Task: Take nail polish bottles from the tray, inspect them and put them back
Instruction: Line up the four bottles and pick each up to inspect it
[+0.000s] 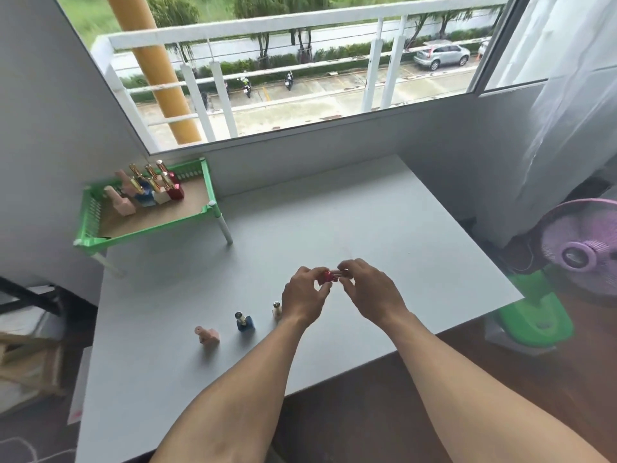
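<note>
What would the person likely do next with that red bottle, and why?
Probably set the red bottle, pinched by the left hand and right hand, on the table beside the cream bottle; the pink bottle and blue bottle already stand in that row.
</note>
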Demonstrator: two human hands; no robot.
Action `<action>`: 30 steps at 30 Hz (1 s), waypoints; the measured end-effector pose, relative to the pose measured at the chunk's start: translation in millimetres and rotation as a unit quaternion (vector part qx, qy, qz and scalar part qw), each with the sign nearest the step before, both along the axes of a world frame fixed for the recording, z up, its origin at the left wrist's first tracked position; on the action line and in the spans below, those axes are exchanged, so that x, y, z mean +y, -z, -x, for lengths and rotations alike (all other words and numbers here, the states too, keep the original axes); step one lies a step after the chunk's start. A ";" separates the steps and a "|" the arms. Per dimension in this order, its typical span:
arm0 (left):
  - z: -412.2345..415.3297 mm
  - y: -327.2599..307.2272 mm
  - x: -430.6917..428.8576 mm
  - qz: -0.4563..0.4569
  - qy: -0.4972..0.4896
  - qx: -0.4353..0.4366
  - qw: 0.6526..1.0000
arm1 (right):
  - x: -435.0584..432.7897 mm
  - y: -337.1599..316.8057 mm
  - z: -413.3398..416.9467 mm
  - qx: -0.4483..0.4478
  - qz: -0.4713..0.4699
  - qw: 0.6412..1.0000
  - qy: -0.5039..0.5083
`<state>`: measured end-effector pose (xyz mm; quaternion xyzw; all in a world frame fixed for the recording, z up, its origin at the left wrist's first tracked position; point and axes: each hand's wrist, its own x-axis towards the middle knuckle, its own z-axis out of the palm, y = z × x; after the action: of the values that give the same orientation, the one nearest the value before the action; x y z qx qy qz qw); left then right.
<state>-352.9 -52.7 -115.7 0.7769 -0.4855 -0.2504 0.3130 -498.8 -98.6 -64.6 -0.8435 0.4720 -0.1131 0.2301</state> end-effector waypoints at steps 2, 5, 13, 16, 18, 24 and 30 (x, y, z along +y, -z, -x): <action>-4.3 -1.5 3.1 0.003 -0.003 -0.002 1.000 | 0.3 -2.4 -1.8 -0.008 0.000 1.000 0.004; -9.5 -3.0 6.2 0.006 -0.008 -0.001 1.000 | -1.7 -6.2 -4.5 -0.007 0.002 1.000 0.004; -20.4 -7.9 12.7 0.012 -0.024 -0.006 1.000 | -6.1 -9.4 -12.1 0.006 -0.008 1.000 0.000; -21.4 -6.2 16.5 0.015 -0.017 -0.008 1.000 | -3.9 -8.2 -14.3 0.016 -0.010 1.000 -0.009; -20.8 -4.1 18.0 0.018 -0.011 -0.002 1.000 | -2.3 -6.7 -14.7 0.021 -0.012 1.000 -0.007; -18.6 -0.4 22.0 0.008 0.013 -0.001 1.000 | -2.3 -5.0 -10.3 0.042 -0.031 0.999 0.002; -14.1 4.7 26.4 0.005 0.018 0.005 1.000 | -1.0 -5.4 -7.8 0.083 -0.049 0.995 0.035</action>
<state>-338.7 -26.3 -120.4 0.7652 -0.4991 -0.2576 0.3148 -491.0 -99.7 -59.2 -0.8204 0.5239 -0.0275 0.2274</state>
